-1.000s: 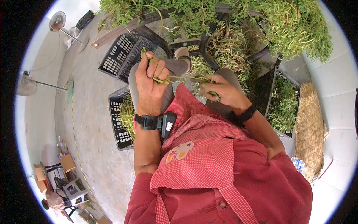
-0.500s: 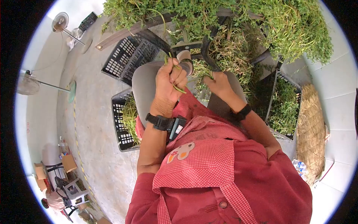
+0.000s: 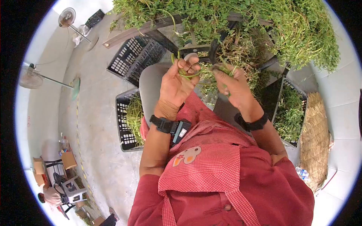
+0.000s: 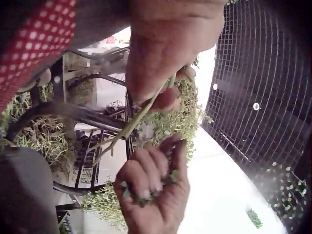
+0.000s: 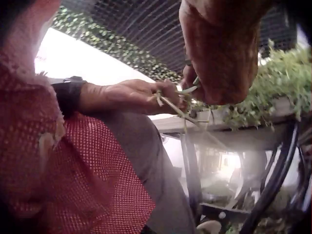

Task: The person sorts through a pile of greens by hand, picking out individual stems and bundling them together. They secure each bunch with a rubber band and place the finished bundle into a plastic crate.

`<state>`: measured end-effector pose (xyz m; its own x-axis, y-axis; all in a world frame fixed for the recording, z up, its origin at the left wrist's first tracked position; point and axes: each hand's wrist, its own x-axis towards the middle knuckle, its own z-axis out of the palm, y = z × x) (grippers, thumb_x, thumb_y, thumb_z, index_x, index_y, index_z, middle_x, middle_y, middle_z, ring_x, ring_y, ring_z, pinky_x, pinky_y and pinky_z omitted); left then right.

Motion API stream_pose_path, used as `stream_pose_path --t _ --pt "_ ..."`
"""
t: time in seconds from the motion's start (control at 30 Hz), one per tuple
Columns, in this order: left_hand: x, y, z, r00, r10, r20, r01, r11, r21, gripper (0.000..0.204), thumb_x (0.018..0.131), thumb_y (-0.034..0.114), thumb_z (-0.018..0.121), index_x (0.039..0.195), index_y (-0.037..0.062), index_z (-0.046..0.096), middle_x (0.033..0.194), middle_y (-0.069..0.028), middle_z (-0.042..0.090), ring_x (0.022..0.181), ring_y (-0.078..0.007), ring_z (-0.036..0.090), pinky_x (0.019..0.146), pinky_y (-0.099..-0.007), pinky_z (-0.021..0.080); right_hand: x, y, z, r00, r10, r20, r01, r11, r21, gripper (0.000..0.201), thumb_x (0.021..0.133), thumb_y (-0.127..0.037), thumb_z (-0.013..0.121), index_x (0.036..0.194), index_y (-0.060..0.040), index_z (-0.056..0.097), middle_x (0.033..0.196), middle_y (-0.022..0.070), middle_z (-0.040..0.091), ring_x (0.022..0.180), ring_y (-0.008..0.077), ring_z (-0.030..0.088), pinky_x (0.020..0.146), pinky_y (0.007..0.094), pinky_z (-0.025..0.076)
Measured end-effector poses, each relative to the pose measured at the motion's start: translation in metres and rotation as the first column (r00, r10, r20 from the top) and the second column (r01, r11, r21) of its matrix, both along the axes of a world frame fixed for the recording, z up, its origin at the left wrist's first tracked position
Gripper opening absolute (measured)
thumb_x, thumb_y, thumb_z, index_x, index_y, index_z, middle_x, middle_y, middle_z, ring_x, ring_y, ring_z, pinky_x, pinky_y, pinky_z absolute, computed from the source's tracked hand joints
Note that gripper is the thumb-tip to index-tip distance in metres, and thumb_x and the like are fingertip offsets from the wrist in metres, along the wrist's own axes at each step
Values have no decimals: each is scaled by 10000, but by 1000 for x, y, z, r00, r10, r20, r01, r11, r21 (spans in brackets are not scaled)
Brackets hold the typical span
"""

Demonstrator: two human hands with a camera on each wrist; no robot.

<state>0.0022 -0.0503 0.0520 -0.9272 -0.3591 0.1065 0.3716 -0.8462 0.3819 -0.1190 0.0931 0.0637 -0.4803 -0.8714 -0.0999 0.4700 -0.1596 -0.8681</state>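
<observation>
I see my left hand [image 3: 177,81] and right hand [image 3: 232,84] both pinching thin green stems [image 3: 188,73]; pulling hard could snap them.

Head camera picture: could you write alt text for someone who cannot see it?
Seen from above, a seated person in a red shirt and checked apron holds thin green stems between the left hand and right hand. A big heap of leafy greens lies ahead, with black plastic crates on the concrete floor to the left.
</observation>
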Motion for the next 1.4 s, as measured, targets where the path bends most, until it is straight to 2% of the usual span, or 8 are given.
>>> stream_pose_path --t 0.07,0.67,0.77,0.83,1.07,1.23,1.33,1.4 --pt "2 2 0 1000 20 19 -20 1000 -5 249 946 280 409 851 94 546 1170 -114 559 1024 -230 552 712 -325 439 12 0 6 965 4 -262 -17 999 -46 135 878 -149 586 960 -42 593 585 -68 435 448 21 340 400 191 226" --pt "-2 10 -8 990 78 119 -46 967 -251 251 909 225 509 1070 46 580 1125 -89 565 1038 -197 542 862 -335 444 20 -25 -4 968 5 -251 15 997 78 224 831 -167 635 993 -12 648 831 -23 610 713 44 510 604 203 418" --pt "-1 13 -3 989 72 128 -43 975 -219 243 905 218 518 1059 44 589 1115 -83 571 1023 -193 552 857 -334 455 20 -24 -4 974 8 -226 3 999 47 213 826 -200 657 976 -50 639 667 -60 544 469 -8 356 402 174 222" --pt "-2 16 -1 988 86 127 -57 976 -212 239 904 215 521 1054 43 592 1110 -82 571 1018 -193 556 860 -333 457 19 -19 1 969 32 -246 -10 996 90 200 825 -170 644 971 -32 645 737 -41 578 587 15 432 506 185 319" --pt "0 15 -1 955 189 230 -95 926 -366 215 913 213 514 1012 43 600 950 -65 611 811 -133 566 560 -219 420 1 -19 -3 867 -295 -401 261 955 -138 179 829 -132 629 949 0 635 785 -21 603 674 45 505 585 195 405" --pt "-6 17 -6 937 247 247 -77 835 -544 173 919 199 509 947 60 608 804 -43 617 655 -110 538 513 -190 379 -5 -25 17 924 -88 -372 64 995 -76 188 845 -135 618 943 25 622 753 -2 599 640 57 512 551 211 411" --pt "-3 14 -10 924 272 271 -17 735 -678 149 925 165 495 923 60 601 775 -32 608 624 -76 512 509 -192 368 -7 -29 12 880 66 -471 -54 998 40 227 834 -172 623 950 23 623 758 46 630 626 73 543 550 232 423" --pt "-4 18 -13 852 379 360 37 643 -765 121 911 122 500 889 54 598 750 -2 600 600 -55 489 509 -194 364 -6 -32 8 585 113 -803 231 926 298 248 806 -206 635 925 11 624 774 120 642 643 168 601 573 285 447"
